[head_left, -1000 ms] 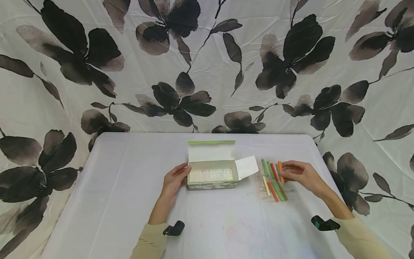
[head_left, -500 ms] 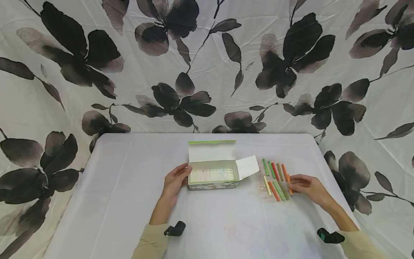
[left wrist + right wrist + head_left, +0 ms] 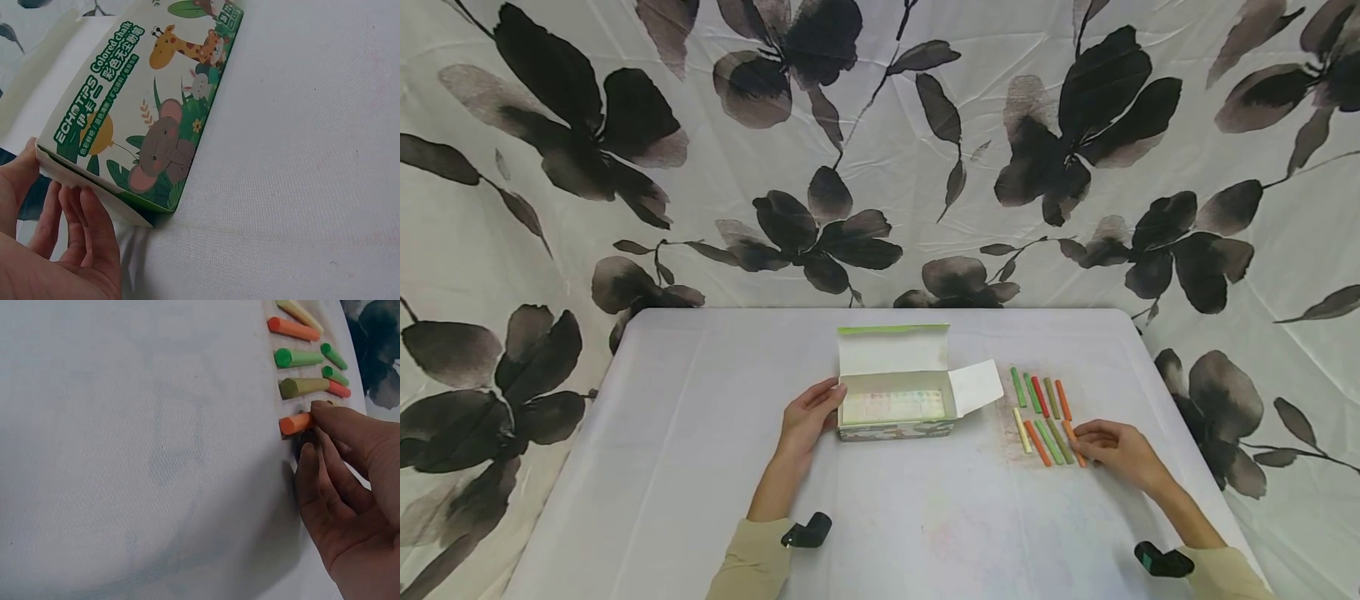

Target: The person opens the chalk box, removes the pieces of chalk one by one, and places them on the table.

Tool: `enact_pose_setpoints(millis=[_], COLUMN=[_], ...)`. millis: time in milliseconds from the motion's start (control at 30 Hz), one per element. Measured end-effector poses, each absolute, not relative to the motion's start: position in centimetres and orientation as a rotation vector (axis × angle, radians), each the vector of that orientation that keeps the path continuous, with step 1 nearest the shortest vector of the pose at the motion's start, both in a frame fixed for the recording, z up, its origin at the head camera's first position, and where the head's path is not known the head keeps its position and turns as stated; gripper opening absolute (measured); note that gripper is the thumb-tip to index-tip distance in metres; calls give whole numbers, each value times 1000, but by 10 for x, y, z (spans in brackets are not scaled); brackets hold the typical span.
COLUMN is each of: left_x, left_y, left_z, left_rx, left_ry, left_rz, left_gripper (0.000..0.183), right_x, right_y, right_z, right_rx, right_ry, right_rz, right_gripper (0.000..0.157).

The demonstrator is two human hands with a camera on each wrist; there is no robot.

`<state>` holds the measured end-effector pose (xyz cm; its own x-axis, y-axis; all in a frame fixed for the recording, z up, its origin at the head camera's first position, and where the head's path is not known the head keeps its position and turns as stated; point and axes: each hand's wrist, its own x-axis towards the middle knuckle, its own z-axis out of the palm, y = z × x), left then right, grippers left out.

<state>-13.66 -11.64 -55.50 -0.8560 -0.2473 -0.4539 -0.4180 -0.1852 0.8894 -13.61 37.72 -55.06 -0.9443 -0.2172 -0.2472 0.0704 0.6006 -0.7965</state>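
Observation:
My left hand (image 3: 805, 421) holds the left end of an open cardboard chalk box (image 3: 895, 432), thumb at its top edge. In the left wrist view, the box's printed front (image 3: 144, 112) shows cartoon animals and "Colored chalk"; the fingers (image 3: 100, 234) are against its end flap. To the right of the box, my right hand (image 3: 1120, 454) pinches an orange chalk stick (image 3: 295, 424) between thumb and fingers. That stick lies at the right end of the nearer of two rows of chalk. Beside it is an olive stick (image 3: 300, 387). The hand covers part of the orange stick.
Inside the box are pale chalk sticks (image 3: 895, 405). Its lid (image 3: 893, 352) stands up and a side flap (image 3: 976, 388) sticks out right, near the rows. Green (image 3: 1018, 387), red (image 3: 1040, 396) and pale yellow (image 3: 1022, 430) sticks lie there too. Floral cloth (image 3: 820, 125) hangs behind the white table (image 3: 715, 358).
My right hand has brought the orange stick from the back row toward the front, placing it at the near row's right end. The left hand stays on the box.

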Motion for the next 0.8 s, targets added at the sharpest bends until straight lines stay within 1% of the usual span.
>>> enact_pose_setpoints(millis=[333, 500, 633, 800], left_x=[-135, -134, -133, -130], left_y=[-115, -117, -122, -129], left_z=[-553, -554, -553, -541], left_rx=[-792, -776, -790, -782], left_ry=[1942, 1957, 1990, 2061], left_rz=[2183, 2188, 2181, 2152], left_gripper=[51, 52, 47, 39], right_x=[-136, -142, -148, -154], right_y=[374, 377, 379, 377], right_z=[-550, -547, -540, -529], right_rx=[-178, -192, -182, -120], right_ry=[2558, 2573, 2571, 2649], right_rz=[-1228, -1286, -1361, -1359], right_gripper=[30, 29, 35, 42])
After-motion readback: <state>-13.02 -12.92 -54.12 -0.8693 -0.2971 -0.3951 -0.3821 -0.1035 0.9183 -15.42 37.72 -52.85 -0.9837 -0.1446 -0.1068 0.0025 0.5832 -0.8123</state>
